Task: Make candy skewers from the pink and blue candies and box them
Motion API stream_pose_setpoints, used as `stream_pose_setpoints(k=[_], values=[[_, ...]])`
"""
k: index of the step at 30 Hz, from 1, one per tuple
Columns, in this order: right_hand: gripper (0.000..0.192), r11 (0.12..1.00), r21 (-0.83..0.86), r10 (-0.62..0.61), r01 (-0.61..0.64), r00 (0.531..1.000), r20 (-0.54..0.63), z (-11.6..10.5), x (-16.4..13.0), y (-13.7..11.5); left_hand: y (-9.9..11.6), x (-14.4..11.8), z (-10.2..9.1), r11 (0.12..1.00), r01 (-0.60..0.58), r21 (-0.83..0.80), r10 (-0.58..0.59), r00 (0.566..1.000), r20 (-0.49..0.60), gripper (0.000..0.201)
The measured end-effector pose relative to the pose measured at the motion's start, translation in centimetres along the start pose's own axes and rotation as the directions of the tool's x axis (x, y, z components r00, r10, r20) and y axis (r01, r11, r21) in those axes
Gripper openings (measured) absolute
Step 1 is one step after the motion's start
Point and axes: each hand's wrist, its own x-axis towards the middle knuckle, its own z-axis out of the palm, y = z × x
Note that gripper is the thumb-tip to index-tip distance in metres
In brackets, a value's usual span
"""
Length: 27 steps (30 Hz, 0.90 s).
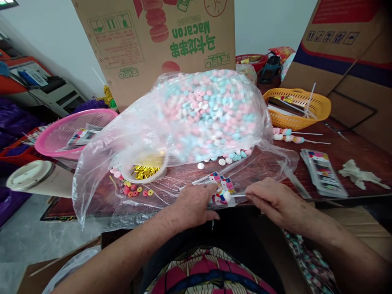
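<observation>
My right hand (277,200) is closed, with its thumb and fingertips pinching a white stick (239,196). White candy (226,197) sits at the left end of that stick, over a small printed plastic packet (227,183). My left hand (196,202) grips the left side of the packet, its thumb lower and its fingers partly hidden. Behind both hands lies a large clear plastic bag (122,122) of pink, blue and white candies (211,106). Several loose candies (228,159) have spilled along its front edge.
At left are a round tub (167,167) with gold ties, small ring candies (131,190), a pink basket (76,116) and a lidded cup (58,179). At right are stacked packets (324,173), candy skewers (288,138), a yellow basket (318,102) and crumpled tissue (359,173). Cardboard boxes (153,53) stand behind.
</observation>
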Motion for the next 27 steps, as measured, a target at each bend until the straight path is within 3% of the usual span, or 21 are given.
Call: stream_pose_setpoints(k=[2, 4, 7, 12, 18, 21, 25, 27], values=[[0.026, 1.0, 0.025, -0.019, 0.019, 1.0, -0.005, -0.3, -0.4, 0.1, -0.5, -0.4, 0.0, 0.999, 0.022, 0.048, -0.023, 0.999, 0.031, 0.041], [0.026, 0.999, 0.031, -0.043, 0.043, 0.999, -0.011, -0.3, -0.6, -0.1, -0.7, -0.6, -0.1, 1.0, -0.003, -0.011, 0.004, 0.999, 0.038, 0.032], [0.027, 0.999, 0.043, -0.02, 0.019, 1.0, 0.008, 0.1, -0.5, -0.7, -0.4, -0.6, -0.1, 0.996, -0.037, -0.086, 0.037, 0.999, -0.002, 0.028], [0.028, 0.994, 0.11, -0.006, 0.005, 1.0, 0.015, 1.4, 0.0, -1.9, 0.3, -0.3, 0.3, 1.0, -0.012, 0.017, 0.012, 0.999, 0.03, 0.023], [0.029, 0.998, 0.06, -0.02, 0.021, 1.0, -0.014, 1.8, 0.6, -2.6, 0.4, 0.0, 0.6, 1.0, -0.002, -0.007, 0.002, 1.0, 0.014, 0.025], [0.028, 0.999, 0.026, -0.036, 0.037, 0.999, -0.022, 1.0, 0.7, -2.3, 0.1, -0.1, -0.1, 0.992, -0.024, -0.126, 0.028, 0.999, 0.029, 0.027], [0.027, 0.998, 0.029, -0.05, 0.05, 0.999, -0.002, -0.1, 0.1, -1.4, -1.3, -0.7, -1.3, 0.926, -0.126, -0.355, 0.154, 0.987, 0.052, 0.035], [0.026, 0.996, 0.032, -0.085, 0.085, 0.996, 0.001, -0.3, -0.4, -1.1, -2.0, -1.1, -1.5, 0.908, -0.142, -0.394, 0.189, 0.979, 0.082, 0.033]])
